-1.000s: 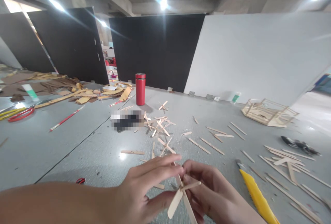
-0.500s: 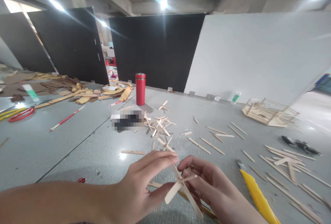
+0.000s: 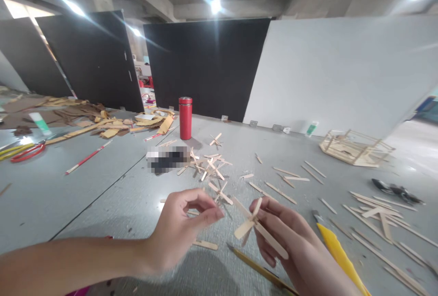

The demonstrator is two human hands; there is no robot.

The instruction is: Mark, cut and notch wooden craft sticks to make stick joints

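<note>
My right hand [image 3: 284, 232] grips a small crossed assembly of wooden craft sticks [image 3: 251, 223] between thumb and fingers, its sticks pointing several ways. Left of it, apart from the sticks, my left hand [image 3: 186, 227] is curled with thumb and fingertips close together; nothing shows between them. A pencil-like yellow rod [image 3: 255, 266] with a dark pointed tip lies on the table under my right hand. Just beyond both hands rests another crossed-stick piece [image 3: 221, 192]. A loose craft stick [image 3: 206, 244] lies below my left hand.
More crossed sticks [image 3: 212, 168] are heaped ahead, near a red flask [image 3: 185, 118]. A yellow-handled cutter [image 3: 338, 255] and loose sticks [image 3: 379, 223] lie right. Farther back stands a wooden stick frame [image 3: 356, 150]. Red scissors [image 3: 29, 153] and brown scraps [image 3: 89, 118] lie left.
My left hand has come off the stick assembly and moved left, its fingers curling. My right hand has turned the assembly and shifted it slightly right and up.
</note>
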